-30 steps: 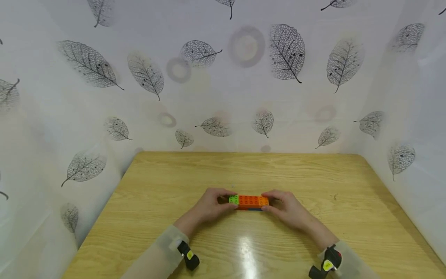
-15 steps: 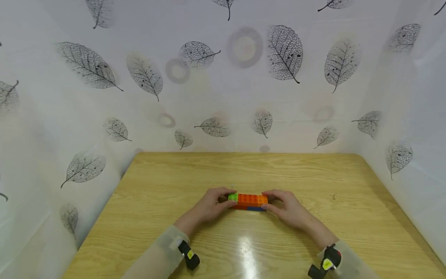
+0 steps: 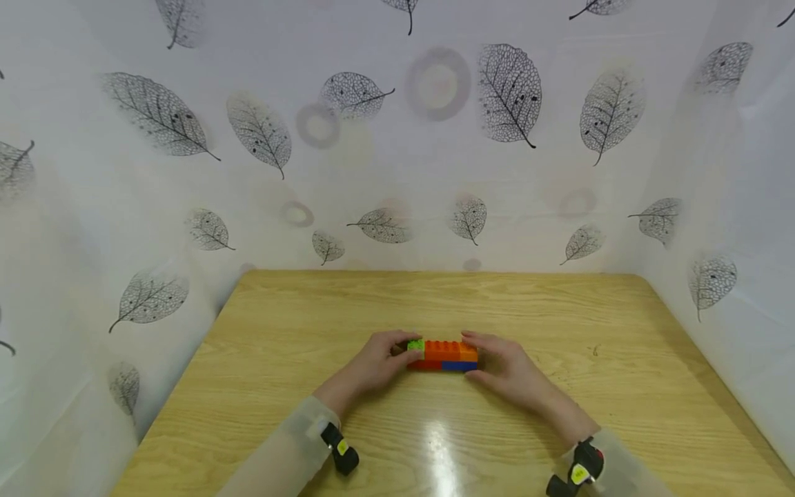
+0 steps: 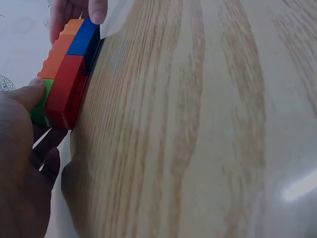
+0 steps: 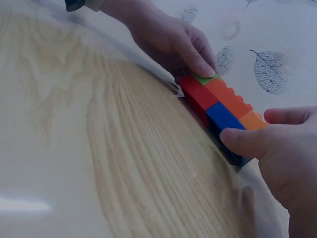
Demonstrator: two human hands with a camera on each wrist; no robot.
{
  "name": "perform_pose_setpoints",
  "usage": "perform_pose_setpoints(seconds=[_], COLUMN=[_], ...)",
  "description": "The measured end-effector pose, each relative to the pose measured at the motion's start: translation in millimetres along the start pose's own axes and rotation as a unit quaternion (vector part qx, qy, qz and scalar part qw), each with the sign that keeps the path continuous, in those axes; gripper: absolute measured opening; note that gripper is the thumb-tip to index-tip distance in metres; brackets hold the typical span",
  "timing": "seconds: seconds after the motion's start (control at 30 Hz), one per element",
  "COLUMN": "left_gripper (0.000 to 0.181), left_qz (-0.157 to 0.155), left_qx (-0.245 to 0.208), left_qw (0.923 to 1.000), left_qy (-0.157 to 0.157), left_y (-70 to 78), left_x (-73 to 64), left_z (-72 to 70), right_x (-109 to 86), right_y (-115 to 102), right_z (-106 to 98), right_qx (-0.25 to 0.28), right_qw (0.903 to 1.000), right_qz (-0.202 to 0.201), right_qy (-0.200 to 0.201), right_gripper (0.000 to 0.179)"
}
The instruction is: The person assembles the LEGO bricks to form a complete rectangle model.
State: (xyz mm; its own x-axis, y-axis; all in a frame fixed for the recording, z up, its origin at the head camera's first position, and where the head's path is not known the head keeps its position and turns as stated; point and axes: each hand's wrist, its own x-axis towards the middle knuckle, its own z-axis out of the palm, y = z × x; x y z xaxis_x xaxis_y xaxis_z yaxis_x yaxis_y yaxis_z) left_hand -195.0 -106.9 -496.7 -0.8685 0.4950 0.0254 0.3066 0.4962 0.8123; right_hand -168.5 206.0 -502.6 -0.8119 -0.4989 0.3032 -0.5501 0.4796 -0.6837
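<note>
A two-layer stack of toy building bricks sits low over the table, mid-view in the head view. A green brick [image 3: 416, 346], a red-orange brick [image 3: 442, 351] and a light orange brick [image 3: 468, 352] form its upper layer. Below them lie a red brick [image 4: 64, 91] and a blue brick [image 5: 224, 117]. My left hand [image 3: 375, 362] pinches the green end between thumb and fingers. Around the orange-and-blue end, my right hand [image 3: 515, 373] has thumb and fingers spread wider than the stack. Whether its fingertips touch the bricks is hard to tell.
The wooden table [image 3: 298, 304] has a glossy surface that reflects light near the front. A white curtain [image 3: 373, 159] printed with leaves surrounds its back and sides. Each wrist carries a small black camera, the left camera [image 3: 340, 449] and the right camera [image 3: 577, 469].
The stack has tilted so that more of its front face and the blue brick shows. My right thumb and fingers have spread apart, while the left hand keeps its pinch.
</note>
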Motion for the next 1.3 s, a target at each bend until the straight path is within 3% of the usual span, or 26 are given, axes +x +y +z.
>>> perform_pose_setpoints(seconds=[0.17, 0.37, 0.5, 0.63, 0.73, 0.9, 1.1, 1.3], left_gripper=[0.045, 0.06, 0.076, 0.063, 0.055, 0.055, 0.056, 0.054], left_qz=[0.006, 0.009, 0.06, 0.115, 0.131, 0.116, 0.059, 0.018], left_qx=[0.003, 0.02, 0.072, 0.095, 0.102, 0.086, 0.047, 0.03], left_qw=[1.0, 0.9997, 0.9955, 0.9886, 0.9856, 0.989, 0.997, 0.9992], left_qy=[0.006, 0.008, 0.011, 0.023, 0.033, 0.034, 0.019, 0.018], left_y=[-1.3, -0.9, -2.0, -5.6, -8.7, -11.0, -9.0, -6.3], left_x=[3.1, 3.1, 0.5, -1.3, -1.0, 0.5, 2.2, 5.1], left_z=[0.1, -1.5, -4.7, -4.8, -4.2, -4.0, -5.9, -7.6], right_x=[1.7, 3.6, 4.6, 5.5, 7.0, 10.4, 13.2, 18.1], right_y=[2.1, 1.4, -0.2, 0.1, -0.5, -0.4, -0.2, 0.4], right_z=[4.7, 2.9, 1.7, 0.6, -1.0, -3.6, -7.4, -10.8], right_qx=[-0.059, -0.069, -0.075, -0.076, -0.066, -0.053, -0.049, -0.016], right_qw=[0.9956, 0.995, 0.9955, 0.9963, 0.9974, 0.9984, 0.9975, 0.9951], right_qz=[-0.07, -0.069, -0.058, -0.042, -0.03, 0.001, 0.038, 0.083], right_qy=[0.023, 0.016, 0.007, 0.001, -0.004, -0.019, -0.034, -0.05], right_gripper=[0.061, 0.06, 0.06, 0.06, 0.06, 0.059, 0.061, 0.059])
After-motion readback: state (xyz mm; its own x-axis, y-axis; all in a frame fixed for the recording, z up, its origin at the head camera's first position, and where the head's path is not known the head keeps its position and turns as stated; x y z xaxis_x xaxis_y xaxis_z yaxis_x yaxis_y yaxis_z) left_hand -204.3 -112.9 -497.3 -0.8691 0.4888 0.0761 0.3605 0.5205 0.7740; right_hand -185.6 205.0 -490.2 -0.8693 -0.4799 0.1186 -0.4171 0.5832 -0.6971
